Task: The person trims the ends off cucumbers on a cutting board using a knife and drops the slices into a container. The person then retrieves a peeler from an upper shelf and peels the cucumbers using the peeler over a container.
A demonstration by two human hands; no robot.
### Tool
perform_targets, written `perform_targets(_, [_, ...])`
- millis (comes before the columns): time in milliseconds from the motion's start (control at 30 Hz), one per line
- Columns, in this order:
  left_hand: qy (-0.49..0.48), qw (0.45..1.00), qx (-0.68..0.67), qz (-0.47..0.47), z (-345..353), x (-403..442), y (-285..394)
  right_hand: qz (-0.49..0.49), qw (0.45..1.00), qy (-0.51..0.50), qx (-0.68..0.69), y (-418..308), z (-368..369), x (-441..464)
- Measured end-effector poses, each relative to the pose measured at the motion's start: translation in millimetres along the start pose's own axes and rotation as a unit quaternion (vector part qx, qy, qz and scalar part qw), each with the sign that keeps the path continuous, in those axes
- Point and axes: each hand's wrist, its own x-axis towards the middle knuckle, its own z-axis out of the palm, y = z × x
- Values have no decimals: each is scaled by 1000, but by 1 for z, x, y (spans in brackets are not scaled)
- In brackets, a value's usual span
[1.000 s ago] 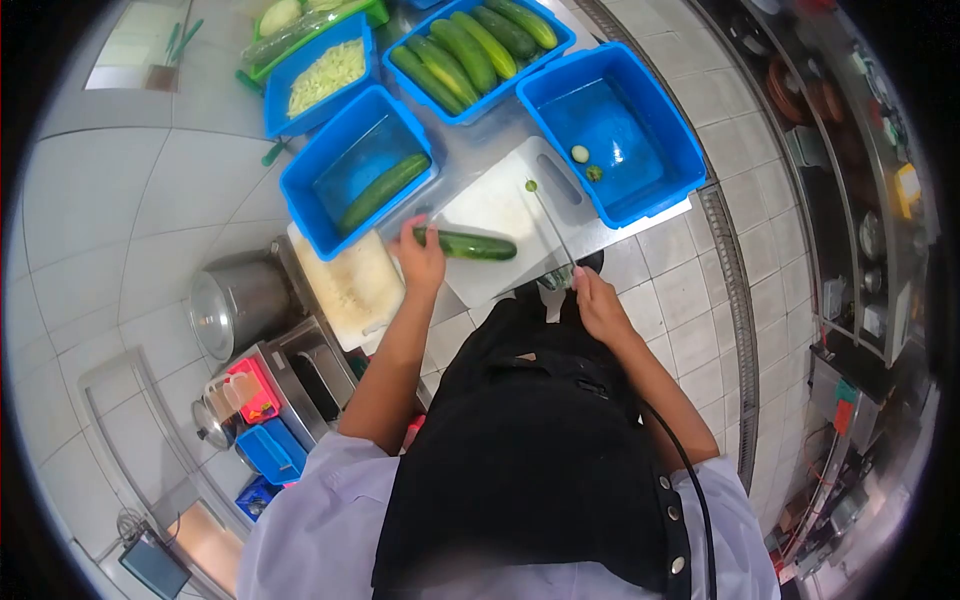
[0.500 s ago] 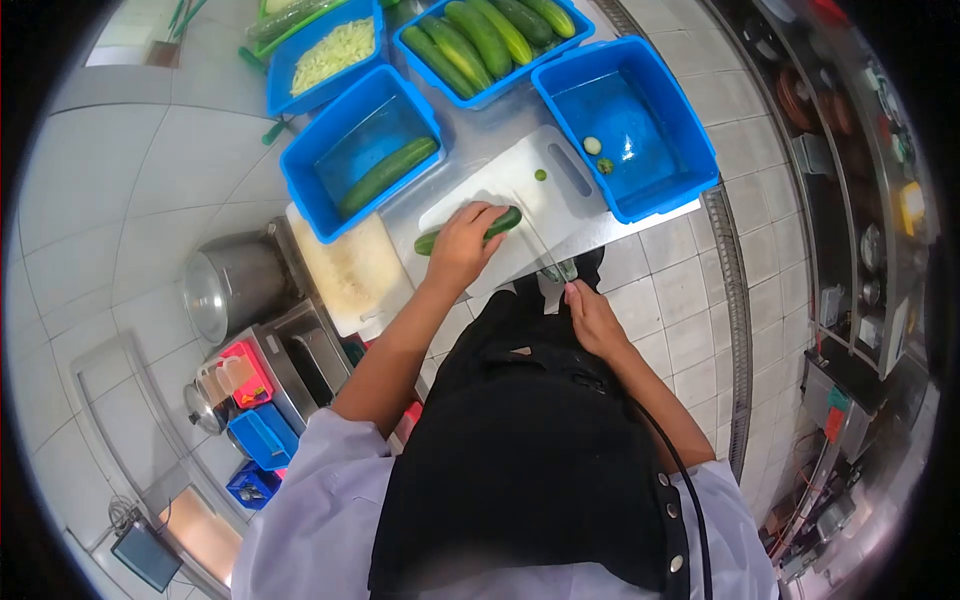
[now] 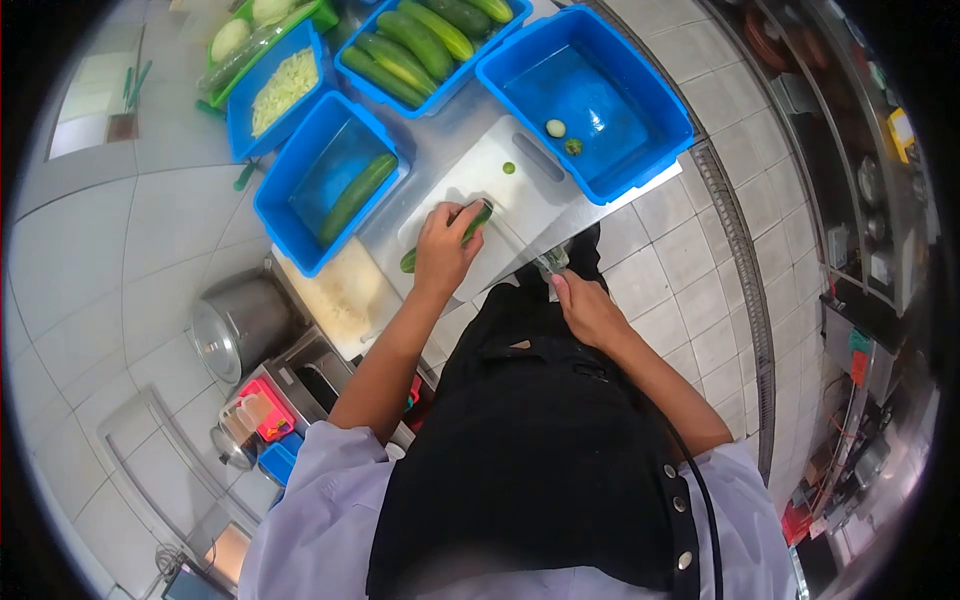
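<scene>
My left hand [image 3: 447, 243] is wrapped over a cucumber [image 3: 484, 216] that lies on the white cutting board [image 3: 520, 190]; both of the cucumber's ends stick out. In my right hand [image 3: 583, 307], at the board's near right edge, is the handle of a knife [image 3: 519, 237], its thin blade reaching over the board close to the cucumber's upper end. A small green cut end [image 3: 508, 168] rests further up on the board. Another cucumber [image 3: 357, 199] is inside the left blue bin [image 3: 282, 232].
Several cucumbers [image 3: 413, 43] fill a blue tub at the top. Two small cut pieces sit in the right blue bin [image 3: 600, 75]. A blue tub holds chopped pale pieces [image 3: 284, 91]. A second, stained board [image 3: 335, 290] lies at left, near a metal pot [image 3: 240, 318].
My left hand has moved from the cucumber's left end to over its middle, and the cucumber has turned and shifted on the board. The view has shifted too.
</scene>
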Motion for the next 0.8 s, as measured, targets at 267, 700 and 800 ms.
perform_targets(267, [-11, 1000, 6, -10, -2, 1, 2, -11, 999, -28, -9, 13, 15, 34])
perform_targets(700, [177, 983, -15, -47, -73, 5, 10, -21, 997, -2, -81, 15, 30, 59])
perform_targets(800, [203, 976, 24, -76, -142, 37, -10, -60, 998, -29, -11, 35, 20, 63])
